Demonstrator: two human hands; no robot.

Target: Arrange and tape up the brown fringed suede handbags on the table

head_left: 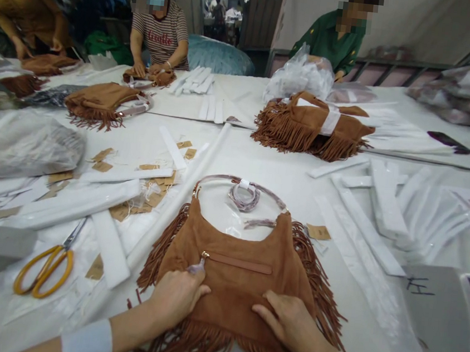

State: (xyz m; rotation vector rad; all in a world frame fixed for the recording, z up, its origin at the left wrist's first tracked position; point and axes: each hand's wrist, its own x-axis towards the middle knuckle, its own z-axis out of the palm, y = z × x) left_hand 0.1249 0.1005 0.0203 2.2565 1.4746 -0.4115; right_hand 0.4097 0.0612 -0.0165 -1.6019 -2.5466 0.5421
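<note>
A brown suede handbag (231,287) with long fringe on its sides and lower edge lies flat before me, its strap side away from me. Its curved strap (242,183) is wrapped in clear film, and a coiled wrapped strap (244,196) lies inside the curve. My left hand (178,299) rests on the left of the bag, thumb apart, just below the film-wrapped zip pull (195,267); some of its fingers are hidden. On the right of the front panel lies my right hand (287,319), thumb and forefinger spread, holding nothing.
Yellow-handled scissors (46,268) lie left, near white foam strips (110,247) and brown paper tags (148,203). More strips (387,203) lie right, beside a grey board (434,320). Stacked fringed bags (316,126) sit farther back. Several people (161,34) work across the table.
</note>
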